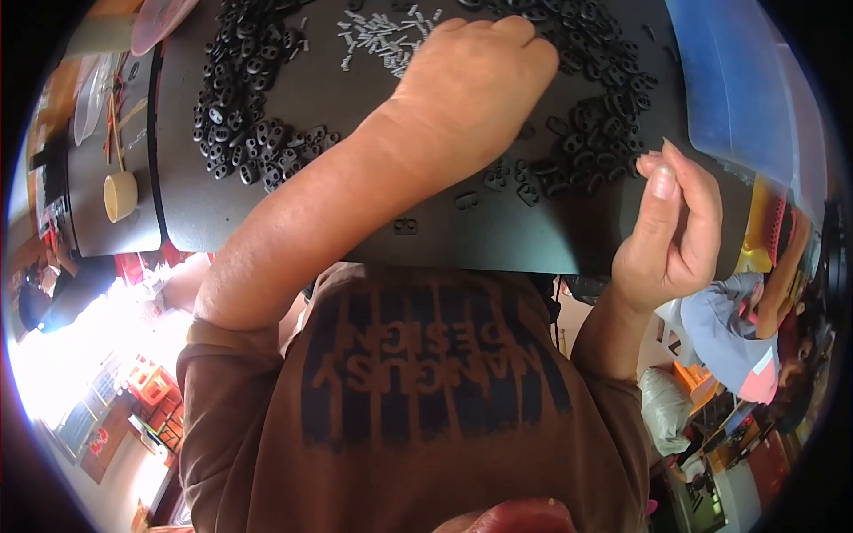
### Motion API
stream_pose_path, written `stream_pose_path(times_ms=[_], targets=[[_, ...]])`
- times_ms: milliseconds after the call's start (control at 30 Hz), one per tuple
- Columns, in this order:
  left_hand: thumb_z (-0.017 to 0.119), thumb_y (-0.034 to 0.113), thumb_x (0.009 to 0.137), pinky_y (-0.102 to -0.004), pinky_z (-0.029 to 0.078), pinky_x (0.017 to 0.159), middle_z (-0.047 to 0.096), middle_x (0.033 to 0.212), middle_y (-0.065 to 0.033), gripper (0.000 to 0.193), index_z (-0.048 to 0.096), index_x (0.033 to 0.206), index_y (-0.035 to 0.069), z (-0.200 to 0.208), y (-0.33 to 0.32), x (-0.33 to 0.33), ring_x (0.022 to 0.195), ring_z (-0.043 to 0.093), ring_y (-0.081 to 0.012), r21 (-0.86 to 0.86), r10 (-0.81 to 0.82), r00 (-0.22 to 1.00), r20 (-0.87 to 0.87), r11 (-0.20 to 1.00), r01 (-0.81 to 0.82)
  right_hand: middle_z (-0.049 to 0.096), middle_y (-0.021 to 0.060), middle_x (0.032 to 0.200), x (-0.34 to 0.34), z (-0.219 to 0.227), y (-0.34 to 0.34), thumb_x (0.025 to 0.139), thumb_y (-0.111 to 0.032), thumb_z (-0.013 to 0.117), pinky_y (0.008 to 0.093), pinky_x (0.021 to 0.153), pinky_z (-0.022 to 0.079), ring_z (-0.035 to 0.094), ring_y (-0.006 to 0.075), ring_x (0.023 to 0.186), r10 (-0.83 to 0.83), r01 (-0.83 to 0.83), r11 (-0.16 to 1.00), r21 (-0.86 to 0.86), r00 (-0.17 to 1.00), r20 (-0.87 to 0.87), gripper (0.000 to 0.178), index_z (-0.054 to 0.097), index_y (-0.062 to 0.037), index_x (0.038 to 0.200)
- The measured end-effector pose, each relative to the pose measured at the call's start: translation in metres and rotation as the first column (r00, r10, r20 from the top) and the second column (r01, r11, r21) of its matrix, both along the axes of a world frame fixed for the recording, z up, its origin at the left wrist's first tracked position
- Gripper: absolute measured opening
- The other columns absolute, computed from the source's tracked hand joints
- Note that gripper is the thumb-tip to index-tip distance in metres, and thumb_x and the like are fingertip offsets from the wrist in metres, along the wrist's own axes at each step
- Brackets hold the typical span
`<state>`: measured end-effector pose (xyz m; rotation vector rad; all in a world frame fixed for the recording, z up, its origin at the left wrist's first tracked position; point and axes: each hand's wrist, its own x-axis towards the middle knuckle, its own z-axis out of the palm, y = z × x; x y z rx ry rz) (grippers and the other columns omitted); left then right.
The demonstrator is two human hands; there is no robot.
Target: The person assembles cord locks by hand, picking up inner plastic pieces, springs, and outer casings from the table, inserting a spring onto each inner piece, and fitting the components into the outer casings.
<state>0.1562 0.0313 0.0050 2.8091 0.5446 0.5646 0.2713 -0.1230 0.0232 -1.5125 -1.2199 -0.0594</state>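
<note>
My left hand (480, 84) reaches across the dark table with its back turned up. Its fingers curl under and their tips are hidden, so whatever they grip does not show. Beside it lies a heap of small silver metal pins (378, 40). Small black plastic pieces with two holes (274, 138) form a wide ring around that heap. My right hand (671, 226) is raised at the table's right side, its thumb pressed against the fingers; I cannot make out anything in this pinch. A few loose black pieces (405, 226) lie nearer my body.
A translucent blue plastic container or sheet (737, 80) borders the table (533, 253) on the right. On the left table rests a beige cup (121, 197) with a long handle; a pink bowl (163, 22) is beyond it. At right are another person (724, 329) and a pale bag (665, 404).
</note>
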Motion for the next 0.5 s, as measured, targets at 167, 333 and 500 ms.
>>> stream_pose_path(times_ms=[167, 333, 500], targets=[[0.058, 0.007, 0.072, -0.0373, 0.044, 0.064, 0.052, 0.073, -0.0089, 0.009, 0.051, 0.076, 0.005, 0.0, -0.003, 0.001, 0.072, 0.055, -0.0289, -0.019, -0.066, 0.996, 0.052, 0.998, 0.067, 0.06, 0.0131, 0.081, -0.006, 0.005, 0.0, 0.082, 0.006, 0.05, 0.0249, 0.067, 0.047, 0.056, 0.0155, 0.071, 0.013, -0.013, 1.0, -0.004, 1.0, 0.025, 0.016, 0.057, 0.0081, 0.096], [0.06, 0.004, 0.071, -0.0363, 0.044, 0.063, 0.053, 0.076, -0.0091, 0.011, 0.051, 0.077, 0.004, 0.008, -0.018, -0.031, 0.069, 0.055, -0.0293, -0.203, -0.056, 0.986, 0.158, 0.975, 0.088, 0.06, 0.0125, 0.079, -0.014, 0.011, 0.009, 0.079, 0.007, 0.053, 0.0237, 0.064, 0.045, 0.056, 0.0154, 0.068, 0.07, -0.069, 0.996, -0.048, 0.998, 0.008, 0.016, 0.059, 0.0065, 0.094], [0.061, -0.003, 0.072, -0.0296, 0.044, 0.058, 0.056, 0.077, -0.0089, 0.018, 0.058, 0.089, 0.003, 0.027, -0.035, -0.069, 0.067, 0.056, -0.0233, -0.501, 0.081, 0.949, 0.303, 0.861, 0.086, 0.06, 0.0092, 0.073, -0.019, 0.025, 0.041, 0.073, 0.007, 0.061, 0.0233, 0.058, 0.043, 0.056, 0.015, 0.063, 0.187, -0.17, 0.969, -0.18, 0.979, 0.085, 0.013, 0.062, 0.0012, 0.085]])
